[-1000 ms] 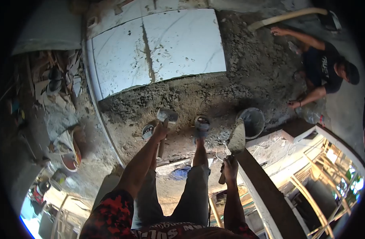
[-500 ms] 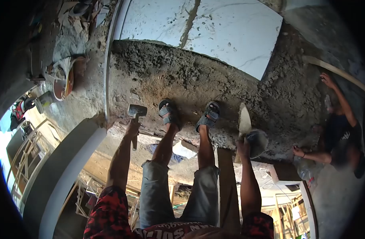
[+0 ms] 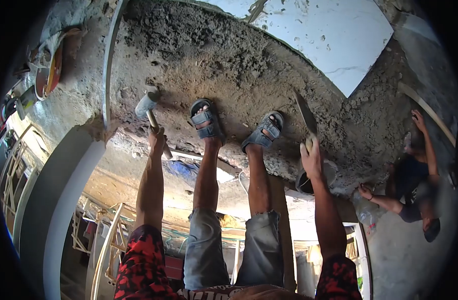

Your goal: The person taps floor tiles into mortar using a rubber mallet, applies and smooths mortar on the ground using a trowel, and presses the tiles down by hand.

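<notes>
My left hand [image 3: 157,139] is closed around the handle of a rubber mallet [image 3: 147,103], its grey head held above the dirt floor beside my left sandal [image 3: 204,119]. In my right hand [image 3: 312,156] is a pointed trowel [image 3: 305,112], gripped by its handle, the blade pointing away from me and seen at a slant. Ahead, a rough bed of dark mortar [image 3: 209,37] spreads up to large white marbled tiles [image 3: 334,45] spotted with mortar. A bucket [image 3: 304,183] stands just behind my right hand, partly hidden by it.
To the right, a co-worker [image 3: 411,172] sits low, a plastic bottle [image 3: 367,216] near one hand. A curved wooden strip [image 3: 429,112] lies beyond. A long straight bar [image 3: 109,65] runs along the left, near a pale pillar [image 3: 59,200]. A plank [image 3: 280,215] stands behind my right leg.
My view has shifted, so the tiles sit higher and farther right. The mallet head has tilted to the left, and the trowel blade has turned from its flat face toward its edge.
</notes>
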{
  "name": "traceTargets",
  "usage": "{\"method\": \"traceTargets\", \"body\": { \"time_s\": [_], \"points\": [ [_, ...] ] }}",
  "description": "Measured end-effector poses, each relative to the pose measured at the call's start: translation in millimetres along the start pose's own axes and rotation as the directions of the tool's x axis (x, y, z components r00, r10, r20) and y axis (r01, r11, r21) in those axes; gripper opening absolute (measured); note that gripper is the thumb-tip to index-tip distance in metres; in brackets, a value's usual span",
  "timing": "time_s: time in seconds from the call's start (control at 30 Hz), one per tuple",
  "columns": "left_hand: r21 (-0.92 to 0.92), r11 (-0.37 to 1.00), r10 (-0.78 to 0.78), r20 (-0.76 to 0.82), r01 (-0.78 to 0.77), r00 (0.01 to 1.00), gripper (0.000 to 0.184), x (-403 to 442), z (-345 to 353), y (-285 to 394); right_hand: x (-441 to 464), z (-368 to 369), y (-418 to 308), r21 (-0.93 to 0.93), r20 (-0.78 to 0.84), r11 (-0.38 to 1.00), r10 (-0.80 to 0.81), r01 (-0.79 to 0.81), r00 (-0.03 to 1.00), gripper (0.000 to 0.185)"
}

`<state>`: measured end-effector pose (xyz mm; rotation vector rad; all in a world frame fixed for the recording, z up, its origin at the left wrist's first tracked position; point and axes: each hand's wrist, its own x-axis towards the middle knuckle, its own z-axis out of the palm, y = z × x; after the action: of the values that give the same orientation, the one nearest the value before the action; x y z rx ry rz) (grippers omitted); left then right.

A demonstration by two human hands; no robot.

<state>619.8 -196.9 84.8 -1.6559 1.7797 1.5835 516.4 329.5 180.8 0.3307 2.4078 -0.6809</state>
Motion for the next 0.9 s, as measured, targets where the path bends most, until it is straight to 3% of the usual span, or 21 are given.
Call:
{"method": "traceTargets", "body": {
  "time_s": [0.13,0.17,0.2,0.23,0.27,0.33,0.37,0.47,0.5,0.53,0.57,0.63,0.7,0.73,0.77,0.8,0.9],
  "points": [
    [0.161,0.978,-0.128,-0.052,0.134,0.990,0.039,15,-11,-58,93,20,-95,-0.084,0.059,0.979,-0.182,0.187,0.981,0.037],
    [0.166,0.963,-0.214,-0.006,0.212,0.977,0.041,21,-19,-78,116,25,-121,-0.094,0.164,0.989,-0.101,0.117,0.981,0.044],
    [0.171,0.944,-0.292,0.044,0.281,0.955,0.043,31,-25,-98,134,33,-143,-0.054,0.176,0.985,-0.154,0.166,0.972,0.042],
    [0.113,0.938,-0.342,0.151,0.328,0.927,0.052,43,-36,-125,153,41,-165,-0.014,0.184,0.976,-0.212,0.218,0.960,0.040],
    [-0.004,0.941,-0.337,0.084,0.338,0.938,0.071,37,-27,-131,170,50,-186,-0.049,0.223,0.980,-0.175,0.190,0.959,0.040],
    [0.030,0.960,-0.276,-0.042,0.277,0.960,0.083,-17,17,-61,191,51,-227,-0.142,0.328,0.984,-0.054,0.105,0.943,0.038],
    [0.041,0.958,-0.283,-0.024,0.284,0.959,0.083,-26,22,-65,203,64,-227,-0.224,0.259,0.955,-0.135,0.195,0.957,0.036],
    [0.137,0.987,-0.106,0.204,0.079,0.973,0.083,-51,25,-75,211,49,-220,-0.169,0.329,0.978,-0.058,0.119,0.942,0.034],
    [0.109,0.991,-0.104,0.295,0.074,0.950,0.079,-63,31,-73,206,34,-204,-0.223,0.316,0.958,-0.104,0.181,0.943,0.035],
    [0.079,0.994,-0.100,0.381,0.075,0.919,0.076,-78,39,-70,193,4,-200,-0.197,0.363,0.977,-0.005,0.082,0.932,0.041],
    [0.051,0.995,-0.104,0.439,0.090,0.892,0.072,-94,49,-63,201,9,-153,-0.252,0.325,0.960,-0.036,0.124,0.945,0.045],
    [-0.021,0.986,-0.127,0.545,0.165,0.829,0.064,-117,68,-65,170,-47,-143,-0.354,0.351,0.924,0.273,-0.143,0.896,0.046],
    [0.009,0.975,-0.188,0.581,0.224,0.792,0.060,-150,93,-57,161,-54,-68,-0.547,0.182,0.837,0.138,-0.016,0.974,0.049],
    [0.081,0.972,-0.226,0.566,0.220,0.793,0.058,-175,112,-31,157,-66,-47,-0.556,0.190,0.827,0.220,-0.080,0.957,0.050],
    [0.000,0.968,-0.195,0.625,0.250,0.756,0.058,-195,122,-16,153,-77,-29,-0.564,0.198,0.813,0.299,-0.141,0.933,0.051],
    [-0.081,0.956,-0.154,0.679,0.283,0.717,0.057,-210,132,-9,150,-86,-4,-0.562,0.178,0.818,0.266,-0.124,0.947,0.051],
    [0.010,0.930,-0.255,0.739,0.368,0.624,0.053,-243,159,-22,126,-106,34,-0.578,0.126,0.798,0.291,-0.168,0.948,0.050]
  ]
}}
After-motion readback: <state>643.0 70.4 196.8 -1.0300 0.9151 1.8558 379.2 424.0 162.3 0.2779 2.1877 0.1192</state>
